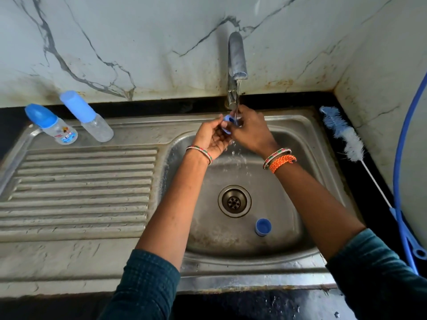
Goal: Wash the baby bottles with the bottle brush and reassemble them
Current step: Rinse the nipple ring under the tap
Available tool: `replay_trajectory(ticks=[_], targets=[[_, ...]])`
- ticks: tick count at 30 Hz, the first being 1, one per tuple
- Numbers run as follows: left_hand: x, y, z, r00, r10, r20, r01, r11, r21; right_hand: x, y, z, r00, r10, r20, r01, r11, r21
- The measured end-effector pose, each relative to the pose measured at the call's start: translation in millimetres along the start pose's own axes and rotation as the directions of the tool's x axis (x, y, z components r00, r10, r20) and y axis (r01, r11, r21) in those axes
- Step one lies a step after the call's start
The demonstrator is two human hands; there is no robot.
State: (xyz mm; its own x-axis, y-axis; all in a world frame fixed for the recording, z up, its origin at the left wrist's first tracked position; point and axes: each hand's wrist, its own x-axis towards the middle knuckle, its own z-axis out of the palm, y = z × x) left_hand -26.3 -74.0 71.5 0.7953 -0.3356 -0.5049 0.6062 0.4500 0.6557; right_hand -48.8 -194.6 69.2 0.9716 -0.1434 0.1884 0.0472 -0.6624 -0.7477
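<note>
wall: we see white marble-look tile with dark veins, stained along the bottom edge
counter: black counter with a steel sink set in it; ribbed drainboard on the left, basin on the right, drain mid-basin
tap: tap at the back edge of the sink, water running
left hand: left hand under the stream, palm up, fingers curled round a small blue bottle part
right hand: right hand touching the left, fingers closed on the same blue part from the right; we can't tell which piece it is, mostly hidden by fingers
hands together: both clamped on that part, just below the spout, over the back of the basin
cap: blue cap lying in the basin near the front right, just right of the drain, well apart from the hands
bottles: two capped baby bottles on the back left corner of the sink, printed bottle and plain bottle, side by side, well left of the hands
brush: bottle brush on the counter along the right edge of the sink, bristles to the back, handle to the front, untouched
hose: blue hose curving down the right wall
</note>
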Motion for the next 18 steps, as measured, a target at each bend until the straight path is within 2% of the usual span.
replay_trajectory(ticks=[2,4,6,8,9,10,12,13,14,15,16,18], targets=[[0,-2,-3,0.999,0.023,0.025,-0.023,1.0,-0.019,-2,-3,1,0.999,0.034,0.0,-0.033,0.995,-0.097],[-1,-5,-1,0.997,0.073,0.031,-0.073,0.997,0.011,-2,-7,-1,0.996,0.084,0.001,-0.083,0.99,-0.116],[1,-7,2,0.989,0.145,0.008,-0.143,0.972,0.187,0,-9,-2,0.985,0.168,0.047,-0.165,0.984,-0.067],[4,-11,2,0.968,0.25,0.004,-0.227,0.873,0.432,2,-8,-1,0.937,0.321,0.134,-0.336,0.936,0.104],[4,-13,2,0.95,0.311,0.028,-0.275,0.792,0.545,4,-5,0,0.874,0.428,0.232,-0.477,0.847,0.236],[3,-15,1,0.923,0.379,0.062,-0.326,0.686,0.651,5,-2,0,0.773,0.501,0.389,-0.629,0.688,0.362],[-2,-18,-2,0.85,0.494,0.182,-0.428,0.449,0.784,5,6,-1,0.575,0.463,0.674,-0.818,0.34,0.464],[-4,-19,-2,0.822,0.517,0.24,-0.47,0.376,0.798,5,9,-2,0.531,0.409,0.742,-0.847,0.245,0.472],[-4,-19,-2,0.814,0.516,0.266,-0.488,0.361,0.795,6,11,-1,0.524,0.372,0.766,-0.851,0.205,0.483],[-5,-19,0,0.828,0.498,0.257,-0.484,0.405,0.776,8,12,0,0.544,0.348,0.763,-0.839,0.202,0.506],[-5,-18,1,0.855,0.47,0.22,-0.46,0.488,0.742,9,10,2,0.592,0.342,0.73,-0.806,0.241,0.54],[-2,-13,2,0.936,0.34,0.096,-0.324,0.718,0.616,11,6,6,0.744,0.327,0.583,-0.666,0.434,0.606]])
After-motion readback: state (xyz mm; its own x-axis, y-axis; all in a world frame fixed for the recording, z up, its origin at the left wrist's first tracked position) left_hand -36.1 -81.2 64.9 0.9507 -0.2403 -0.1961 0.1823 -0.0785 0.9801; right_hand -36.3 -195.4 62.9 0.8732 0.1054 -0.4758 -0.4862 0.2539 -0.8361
